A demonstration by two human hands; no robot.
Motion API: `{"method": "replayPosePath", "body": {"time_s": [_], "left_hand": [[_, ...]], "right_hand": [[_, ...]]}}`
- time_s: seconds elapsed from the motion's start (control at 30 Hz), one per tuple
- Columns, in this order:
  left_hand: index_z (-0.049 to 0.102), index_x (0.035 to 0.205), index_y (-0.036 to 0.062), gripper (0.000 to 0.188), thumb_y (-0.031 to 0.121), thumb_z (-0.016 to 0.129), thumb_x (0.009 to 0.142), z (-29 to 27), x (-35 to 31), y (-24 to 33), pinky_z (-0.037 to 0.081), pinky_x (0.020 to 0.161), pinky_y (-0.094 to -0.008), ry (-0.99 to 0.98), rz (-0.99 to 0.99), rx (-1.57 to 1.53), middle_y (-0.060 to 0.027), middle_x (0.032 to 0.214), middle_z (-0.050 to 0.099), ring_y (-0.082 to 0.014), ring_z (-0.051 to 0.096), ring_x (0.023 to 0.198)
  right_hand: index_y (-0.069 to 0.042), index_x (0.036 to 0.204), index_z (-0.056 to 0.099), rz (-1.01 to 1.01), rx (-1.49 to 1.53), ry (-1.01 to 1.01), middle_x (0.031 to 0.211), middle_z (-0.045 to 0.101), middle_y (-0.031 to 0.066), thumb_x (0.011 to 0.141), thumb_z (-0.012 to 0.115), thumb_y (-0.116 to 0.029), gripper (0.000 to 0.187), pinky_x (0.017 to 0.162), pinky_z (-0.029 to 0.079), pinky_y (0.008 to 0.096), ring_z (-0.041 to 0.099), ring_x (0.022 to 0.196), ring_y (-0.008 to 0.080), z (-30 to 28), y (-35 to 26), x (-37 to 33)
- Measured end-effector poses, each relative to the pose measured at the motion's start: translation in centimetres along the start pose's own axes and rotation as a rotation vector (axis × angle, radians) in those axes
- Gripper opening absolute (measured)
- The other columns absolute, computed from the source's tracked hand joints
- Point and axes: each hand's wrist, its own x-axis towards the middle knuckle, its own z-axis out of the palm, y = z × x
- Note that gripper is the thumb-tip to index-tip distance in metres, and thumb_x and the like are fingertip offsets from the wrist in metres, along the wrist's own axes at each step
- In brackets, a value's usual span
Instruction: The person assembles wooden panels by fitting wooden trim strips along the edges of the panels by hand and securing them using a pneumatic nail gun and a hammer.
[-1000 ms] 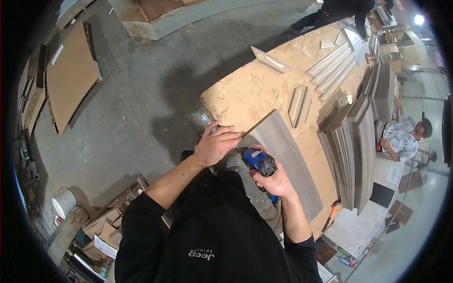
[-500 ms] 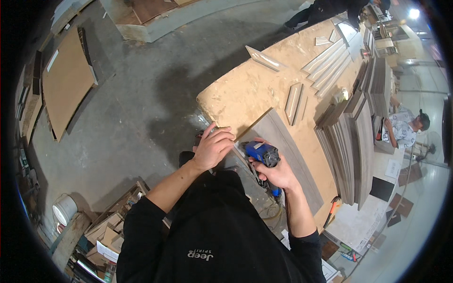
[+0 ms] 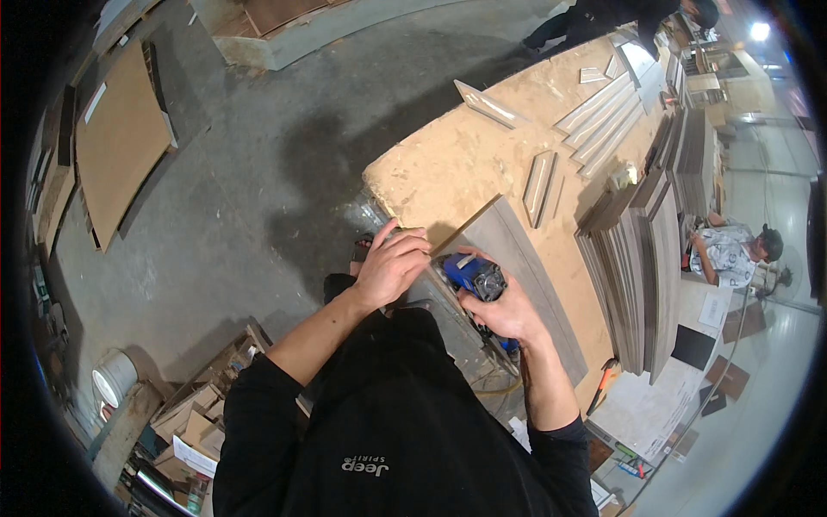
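Observation:
A blue and black nail gun (image 3: 474, 274) is in my right hand (image 3: 510, 312), whose fingers wrap round its body. Its nose is hidden beneath it, by the near edge of a long grey wood-grain board (image 3: 527, 280) lying on the workbench. To the left, my left hand (image 3: 392, 269) is closed about the board's left corner, its fingertips against the edge and its thumb side hidden. A narrow strip (image 3: 450, 291) runs along that near edge, below the nail gun. Whether the strip is joined to the board I cannot tell.
The tan workbench (image 3: 422, 177) also bears pale strips (image 3: 596, 121), a small frame piece (image 3: 538, 188) and a tall stack of grey boards (image 3: 633, 267). An orange-handled hammer (image 3: 603, 383) lies at its right edge. Two people stand beyond. A yellow hose (image 3: 500, 392) hangs below.
The nail gun has shifted slightly left and tipped along the board's near edge, with my right hand following. My left hand stays at the corner.

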Motion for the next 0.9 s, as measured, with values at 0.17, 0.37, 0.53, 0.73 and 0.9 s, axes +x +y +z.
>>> {"method": "replayPosePath", "body": {"time_s": [0.17, 0.37, 0.53, 0.73, 0.9], "left_hand": [[0.07, 0.096, 0.0102, 0.009, 0.011, 0.072, 0.088, -0.4, -0.1, 0.4, 0.027, 0.119, -0.0479, -0.029, 0.016, 0.018, -0.0025, 0.114, 0.069, -0.022, 0.059, 0.127], [0.071, 0.097, 0.0094, 0.013, 0.016, 0.074, 0.086, -0.6, 2.0, 3.8, 0.04, 0.102, -0.0426, -0.066, -0.179, 0.058, -0.0053, 0.106, 0.07, -0.024, 0.066, 0.106], [0.073, 0.095, 0.0087, 0.022, 0.03, 0.07, 0.089, -0.2, 5.2, 3.4, 0.052, 0.079, -0.0444, -0.367, -0.506, 0.093, -0.0103, 0.09, 0.072, -0.032, 0.069, 0.089], [0.074, 0.094, 0.0112, 0.029, 0.039, 0.07, 0.088, -1.2, 8.6, 4.1, 0.055, 0.082, -0.0431, -0.593, -0.651, 0.241, -0.0105, 0.095, 0.075, -0.0305, 0.072, 0.092], [0.074, 0.1, 0.0078, 0.03, 0.035, 0.07, 0.088, -0.1, 10.4, 4.3, 0.055, 0.085, -0.0427, -0.676, -0.589, 0.236, -0.0114, 0.097, 0.075, -0.0301, 0.072, 0.097]], "right_hand": [[-0.014, 0.146, 0.051, -0.003, 0.127, -0.02, 0.1, 0.067, 0.0035, 0.082, 0.073, -0.008, 0.067, 0.061, 0.053, 0.025, 0.062, 0.07, 0.0109, -0.2, 1.0, -1.5], [-0.012, 0.151, 0.045, -0.016, 0.323, 0.115, 0.097, 0.064, 0.0045, 0.081, 0.07, 0.002, 0.075, 0.057, 0.049, 0.0263, 0.059, 0.066, 0.0086, -0.5, 6.0, -6.4], [-0.012, 0.152, 0.044, 0.0, 0.398, 0.148, 0.097, 0.063, 0.0036, 0.082, 0.072, -0.001, 0.077, 0.059, 0.051, 0.0271, 0.059, 0.068, 0.0098, 0.1, 9.7, -9.3], [-0.017, 0.152, 0.045, 0.0, 0.452, 0.202, 0.099, 0.064, 0.0031, 0.084, 0.075, -0.007, 0.075, 0.063, 0.054, 0.0275, 0.061, 0.072, 0.0111, -0.3, 12.9, -11.1], [-0.018, 0.152, 0.046, -0.078, 0.62, 0.253, 0.101, 0.065, 0.0029, 0.084, 0.076, -0.007, 0.075, 0.064, 0.055, 0.0275, 0.062, 0.076, 0.0107, -0.6, 14.9, -11.9]]}}
